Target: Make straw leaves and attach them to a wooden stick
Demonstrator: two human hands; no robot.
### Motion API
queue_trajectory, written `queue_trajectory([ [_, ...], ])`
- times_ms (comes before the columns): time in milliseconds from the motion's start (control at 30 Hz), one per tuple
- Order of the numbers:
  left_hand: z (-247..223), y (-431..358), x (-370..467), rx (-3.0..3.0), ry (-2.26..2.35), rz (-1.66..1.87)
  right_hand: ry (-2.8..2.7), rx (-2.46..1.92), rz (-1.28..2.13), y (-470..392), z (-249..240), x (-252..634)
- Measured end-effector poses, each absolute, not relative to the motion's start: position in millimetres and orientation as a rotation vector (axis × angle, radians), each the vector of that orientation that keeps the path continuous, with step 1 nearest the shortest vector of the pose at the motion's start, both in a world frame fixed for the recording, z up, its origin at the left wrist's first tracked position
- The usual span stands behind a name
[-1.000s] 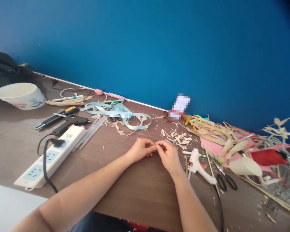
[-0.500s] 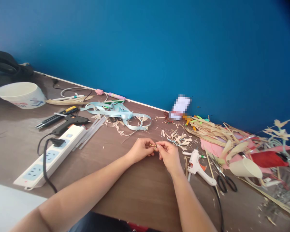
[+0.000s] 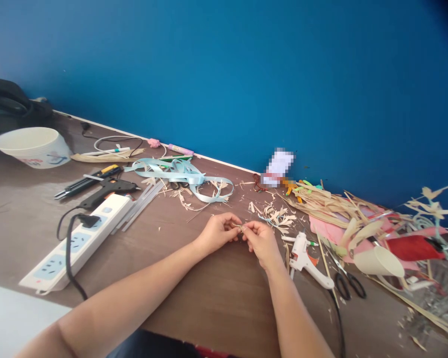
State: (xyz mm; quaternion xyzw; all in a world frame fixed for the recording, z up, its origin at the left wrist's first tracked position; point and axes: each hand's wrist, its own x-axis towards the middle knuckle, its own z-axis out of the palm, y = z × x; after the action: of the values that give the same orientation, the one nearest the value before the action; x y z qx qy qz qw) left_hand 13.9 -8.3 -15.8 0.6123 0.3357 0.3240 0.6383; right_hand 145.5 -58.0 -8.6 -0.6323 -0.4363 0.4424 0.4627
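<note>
Near the middle of the table, my left hand (image 3: pixel 220 231) and my right hand (image 3: pixel 259 239) meet fingertip to fingertip. Between them they pinch a small, thin straw-coloured strip (image 3: pixel 239 226), mostly covered by the fingers. Both hands are closed, thumbs against forefingers. Just beyond the right hand lies a heap of pale shavings (image 3: pixel 280 217). A white glue gun (image 3: pixel 305 258) rests close by on the right, with black-handled scissors (image 3: pixel 349 283) beside it. Light blue ribbon (image 3: pixel 186 171) lies in loops past the left hand.
On the left are a white power strip (image 3: pixel 78 243), a black glue gun (image 3: pixel 110 191), a utility knife (image 3: pixel 85 184), clear glue sticks (image 3: pixel 144 204) and a white bowl (image 3: pixel 33 146). Dried leaf strips (image 3: pixel 328 204), a paper cup (image 3: pixel 379 261) and a red item (image 3: pixel 414 247) crowd the right. A blue wall rises behind.
The hands stay pinched together at almost the same spot, with only a slight shift of the right fingers. Other things on the table look unmoved.
</note>
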Motion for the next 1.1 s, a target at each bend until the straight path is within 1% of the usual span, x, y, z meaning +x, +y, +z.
queue_trajectory([
  [200, -13.7, -7.7, 14.5, 1.371, 0.764, 0.718, -1.088, -1.547, 1.109, -58.1, -9.6, 147.6],
  [400, -10.4, -5.1, 14.1, 1.223, 0.782, 0.717, -1.204, -1.519, 0.838, -61.1, -5.0, 143.6],
  [600, -8.0, -5.3, 12.8, 1.079, 0.706, 0.641, -1.312, -1.549, 0.740, -61.5, -6.0, 139.2],
  [800, -8.9, -3.5, 10.5, 0.915, 0.621, 0.570, -1.521, -1.606, 0.431, -66.5, -0.4, 136.3],
  [1100, -14.5, -0.7, 9.5, 0.910, 0.610, 0.571, -1.516, -1.667, 0.330, -66.5, 0.1, 137.6],
])
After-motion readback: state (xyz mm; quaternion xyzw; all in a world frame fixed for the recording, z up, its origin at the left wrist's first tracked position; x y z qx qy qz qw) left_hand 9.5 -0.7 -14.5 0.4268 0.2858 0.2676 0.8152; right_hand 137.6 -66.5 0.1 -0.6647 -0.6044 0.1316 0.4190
